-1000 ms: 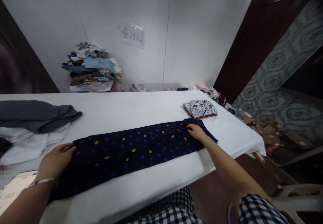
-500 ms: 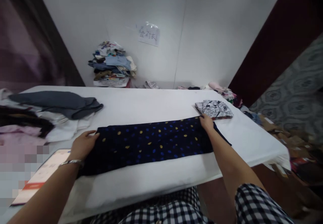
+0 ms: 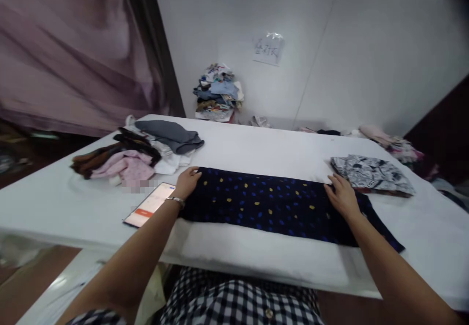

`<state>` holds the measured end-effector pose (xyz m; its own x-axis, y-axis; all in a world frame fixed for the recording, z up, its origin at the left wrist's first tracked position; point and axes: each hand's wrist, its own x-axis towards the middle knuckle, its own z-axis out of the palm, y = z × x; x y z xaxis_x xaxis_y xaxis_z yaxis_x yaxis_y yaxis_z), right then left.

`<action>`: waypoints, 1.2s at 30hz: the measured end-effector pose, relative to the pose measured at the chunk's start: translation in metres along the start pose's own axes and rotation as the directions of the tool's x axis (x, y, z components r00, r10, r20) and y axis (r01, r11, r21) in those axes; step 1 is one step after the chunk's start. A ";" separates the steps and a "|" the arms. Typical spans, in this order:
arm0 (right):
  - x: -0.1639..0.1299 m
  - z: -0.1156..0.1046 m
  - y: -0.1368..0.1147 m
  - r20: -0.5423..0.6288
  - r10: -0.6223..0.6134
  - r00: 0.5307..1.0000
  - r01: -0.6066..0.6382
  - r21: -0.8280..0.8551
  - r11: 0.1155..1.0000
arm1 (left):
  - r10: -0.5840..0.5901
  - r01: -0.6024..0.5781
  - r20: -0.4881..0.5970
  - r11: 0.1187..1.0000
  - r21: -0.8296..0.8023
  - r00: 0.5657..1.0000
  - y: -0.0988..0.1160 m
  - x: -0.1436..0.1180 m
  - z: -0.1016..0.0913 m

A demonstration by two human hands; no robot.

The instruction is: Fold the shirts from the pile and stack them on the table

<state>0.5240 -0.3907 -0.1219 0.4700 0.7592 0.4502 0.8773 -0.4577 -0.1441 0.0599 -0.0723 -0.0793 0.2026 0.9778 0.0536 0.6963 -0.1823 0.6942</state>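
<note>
A navy shirt (image 3: 256, 203) with blue and yellow spots lies folded into a long strip across the white table (image 3: 252, 251). At its far left corner, my left hand (image 3: 187, 183) has the cloth's edge between thumb and fingers. My right hand (image 3: 342, 195) rests on the strip towards its right end, fingers spread and pointing away from me. A loose dark part of the shirt sticks out to the right beyond that hand. Just past my right hand is a folded black-and-white patterned garment (image 3: 373, 173).
A lit phone (image 3: 150, 206) lies beside my left wrist. Heaped clothes, with a grey garment (image 3: 172, 135) and a pink one (image 3: 126, 166), are at the table's left. Farther back, a clothes stack (image 3: 219, 95) stands by the wall under a paper sign (image 3: 268, 50).
The view has swung left, so the table's things appear farther right. My right hand has gone from gripping the shirt's far edge to lying on it with fingers spread. My left hand stays at its corner.
</note>
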 end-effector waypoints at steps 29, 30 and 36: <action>-0.040 0.036 -0.172 0.373 -0.355 0.857 0.306 0.185 0.934 | -0.106 0.107 -0.020 0.992 0.061 0.994 0.007 -0.026 -0.007; -0.040 0.035 -0.171 0.372 -0.356 0.857 0.305 0.190 0.933 | -0.089 0.092 -0.044 0.993 0.068 0.995 0.007 -0.026 -0.009; -0.040 0.036 -0.168 0.361 -0.354 0.863 0.289 0.222 0.931 | -0.116 0.130 -0.072 0.964 0.233 0.991 -0.002 -0.037 -0.016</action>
<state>0.3618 -0.3274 -0.1475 0.1296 0.9841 0.1213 0.9743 -0.1037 -0.2000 0.0402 -0.1068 -0.0713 0.0699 0.9973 0.0243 0.8579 -0.0725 0.5086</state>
